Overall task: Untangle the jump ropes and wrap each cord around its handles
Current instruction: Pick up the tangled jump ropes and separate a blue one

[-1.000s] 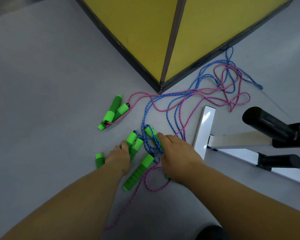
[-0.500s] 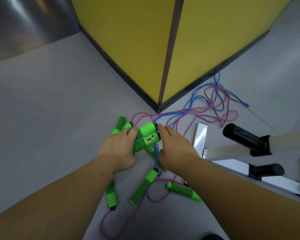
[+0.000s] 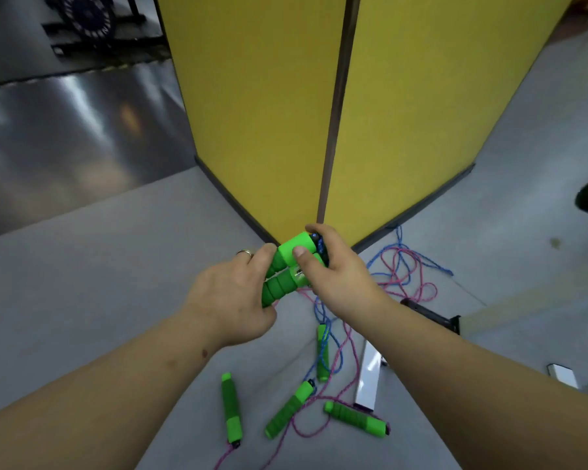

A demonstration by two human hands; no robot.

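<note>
Two green foam handles (image 3: 286, 269) lie side by side, lifted off the floor between my hands. My left hand (image 3: 231, 300) grips their lower ends and my right hand (image 3: 333, 269) holds their cord ends, thumb on the top handle. A blue cord (image 3: 319, 308) hangs from them to the floor. Several other green handles (image 3: 287, 413) lie on the floor below, joined to pink cord (image 3: 311, 432). Tangled pink and blue cords (image 3: 403, 273) spread to the right by the wall corner.
A yellow partition corner (image 3: 333, 130) stands right ahead. A white metal frame (image 3: 369, 378) with black grips (image 3: 431, 315) lies on the grey floor at the right. A shiny dark floor (image 3: 65, 130) begins at the far left.
Both hands have lifted the paired handles up off the floor and toward me, and the blue cord now trails down from them. The view has tilted up to the partition.
</note>
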